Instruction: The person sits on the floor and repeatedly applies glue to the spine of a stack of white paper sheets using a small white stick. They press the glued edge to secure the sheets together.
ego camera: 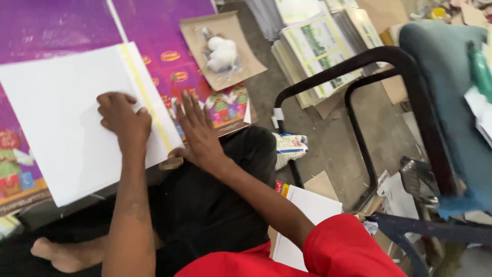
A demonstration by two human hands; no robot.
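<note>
A white sheet of card [61, 123] with a pale yellow strip [146, 97] along its right edge lies over purple printed sheets [56, 25]. My left hand [123, 120], fingers curled, presses down on the white card near that strip. My right hand [197, 131] lies flat with fingers spread, its palm at the card's lower right corner and its fingers over the purple printed sheet [225, 105]. A small brown roll [170, 163], perhaps tape, sits just below my right palm. Neither hand grips anything.
A brown card piece [246, 48] with a white lump [223, 54] lies beyond my hands. Stacks of printed sheets [318, 51] sit at the top. A black metal chair frame [369, 56] with a teal cushion [446, 77] stands right. More white sheets [312, 205] lie by my knee.
</note>
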